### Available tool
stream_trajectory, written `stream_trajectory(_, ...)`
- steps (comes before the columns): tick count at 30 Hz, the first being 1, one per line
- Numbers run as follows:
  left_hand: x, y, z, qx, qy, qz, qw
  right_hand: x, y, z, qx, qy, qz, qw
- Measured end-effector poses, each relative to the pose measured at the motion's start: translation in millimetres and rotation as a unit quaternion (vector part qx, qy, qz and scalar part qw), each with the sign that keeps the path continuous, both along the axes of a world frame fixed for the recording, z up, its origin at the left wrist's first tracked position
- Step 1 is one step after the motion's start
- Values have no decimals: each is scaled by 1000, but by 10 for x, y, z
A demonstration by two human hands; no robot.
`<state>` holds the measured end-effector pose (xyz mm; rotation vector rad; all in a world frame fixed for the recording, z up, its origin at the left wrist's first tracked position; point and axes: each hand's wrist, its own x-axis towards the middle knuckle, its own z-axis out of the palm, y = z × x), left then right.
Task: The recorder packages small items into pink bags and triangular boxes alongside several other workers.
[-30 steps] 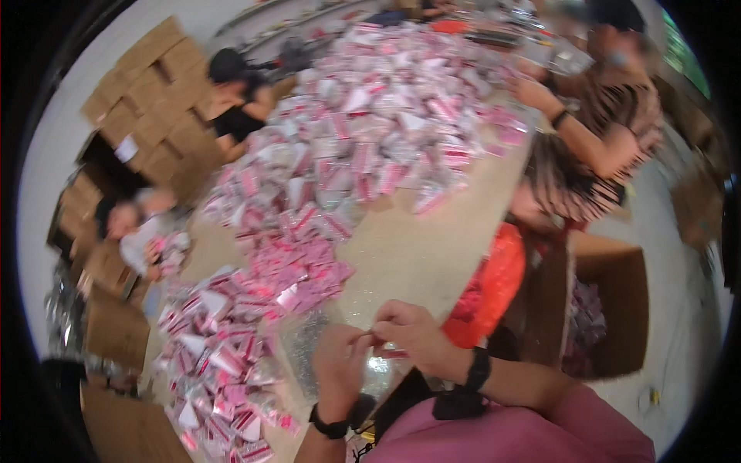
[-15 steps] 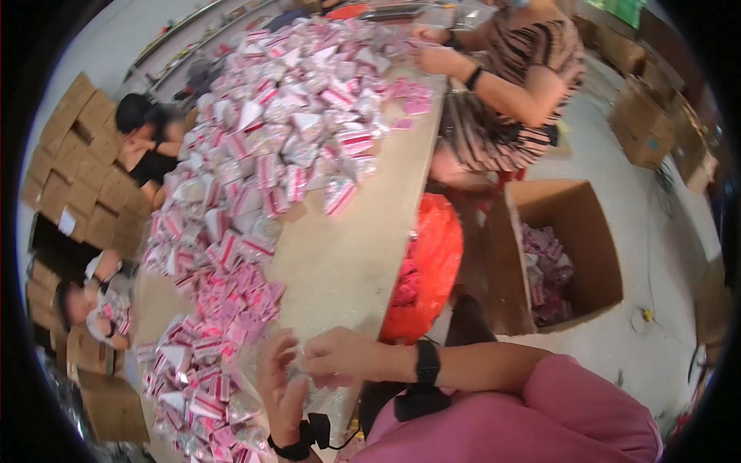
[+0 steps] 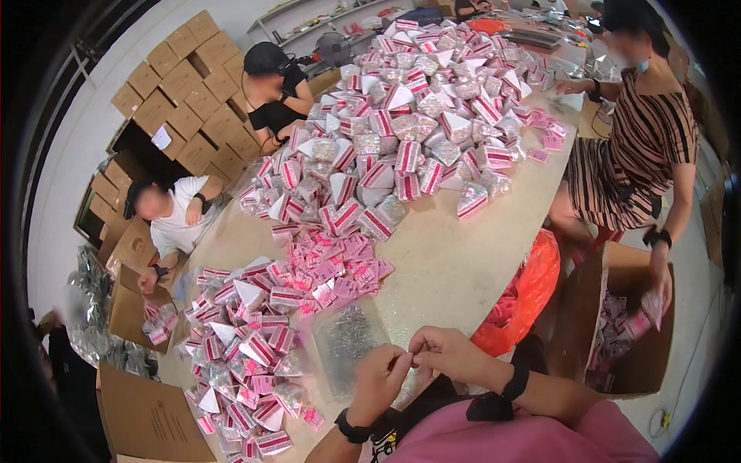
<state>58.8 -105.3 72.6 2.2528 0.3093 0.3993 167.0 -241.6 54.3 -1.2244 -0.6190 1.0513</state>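
Note:
My left hand (image 3: 378, 382) and my right hand (image 3: 448, 356) meet at the fingertips over the table's near edge. Both are pinched closed; whatever sits between the fingers is too small to make out. Just beyond them lies a shallow clear tray (image 3: 320, 370) holding small dark metal pieces (image 3: 345, 336). Behind the tray spreads a heap of pink printed cards (image 3: 332, 266). To the left of my hands is a pile of small clear bags with pink-and-white card tops (image 3: 258, 347).
A large mound of similar bags (image 3: 401, 139) covers the far table (image 3: 455, 262). An orange-red plastic bag (image 3: 532, 297) hangs at the right edge. Beside it, a co-worker's hand (image 3: 658, 270) holds a bagged pack over an open carton (image 3: 637, 370). Two people work along the left side.
The view has swung left, so everything sits further right. My hands, apart before with the left fingers spread, now meet in a pinch. The right-hand co-worker has lowered a pack over the carton.

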Motion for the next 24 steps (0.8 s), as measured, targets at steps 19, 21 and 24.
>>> stream_trajectory(19,1464,-252,-183,-233,72,-91,966,550,-666,-390,-26,-286,-278,917)
stream_trajectory(21,1938,-193,-343,-73,2,-74,995,645,-796,-360,-66,-215,-289,931)
stream_trajectory(24,2662,-106,-769,33,-16,-16,999,736,-910,-482,-92,-200,-313,924)
